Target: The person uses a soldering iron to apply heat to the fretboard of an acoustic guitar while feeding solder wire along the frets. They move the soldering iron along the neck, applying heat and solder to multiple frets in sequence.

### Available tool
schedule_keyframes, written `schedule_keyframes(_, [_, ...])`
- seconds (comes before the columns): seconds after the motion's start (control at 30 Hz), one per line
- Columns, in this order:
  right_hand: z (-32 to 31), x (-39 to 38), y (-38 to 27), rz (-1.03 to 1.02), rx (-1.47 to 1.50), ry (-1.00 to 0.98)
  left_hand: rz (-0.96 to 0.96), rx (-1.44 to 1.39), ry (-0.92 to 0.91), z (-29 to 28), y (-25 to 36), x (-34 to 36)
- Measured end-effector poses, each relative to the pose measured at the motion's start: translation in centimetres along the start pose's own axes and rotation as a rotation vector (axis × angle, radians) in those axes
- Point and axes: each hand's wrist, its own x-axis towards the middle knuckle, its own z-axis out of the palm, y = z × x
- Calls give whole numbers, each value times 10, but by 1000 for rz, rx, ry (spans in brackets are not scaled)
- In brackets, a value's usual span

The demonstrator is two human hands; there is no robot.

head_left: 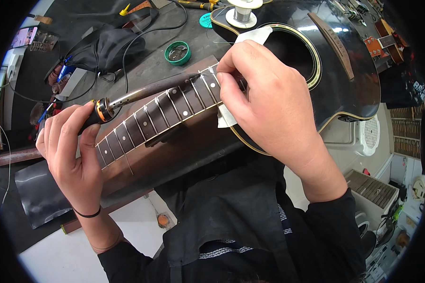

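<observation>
My left hand [73, 146] is wrapped round the dark handle of a soldering iron [146, 90]. The iron's long shaft lies over the fretboard [151, 111], its tip at a fret near the body end of the neck. Beside that tip, my right hand [269, 94] is closed in a pinch on thin solder wire [222, 43], which runs toward it from a spool [242, 16]; the pinched end is mostly hidden by my fingers. Under my right hand lies a black acoustic guitar [347, 101], with white paper [226, 118] showing at the neck joint.
A small green tub [177, 53] of dark paste stands beyond the neck. The iron's black cable [151, 31] loops over the workbench near a black cloth bag [111, 47]. A loose wire piece [129, 165] sticks out from the fretboard's near edge. A white stool [366, 137] stands at right.
</observation>
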Motion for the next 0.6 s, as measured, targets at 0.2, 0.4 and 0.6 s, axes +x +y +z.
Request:
schedule_keyframes(0.2, [0, 0, 0, -2, -10, -9, -10, 4, -2, 1, 1, 1])
schedule_keyframes(0.4, [-1, -1, 0, 0, 3, -4, -11, -10, -2, 0, 2, 0])
schedule_keyframes(0.6, [-2, 0, -2, 5, 8, -10, -19, -3, 0, -1, 1, 0])
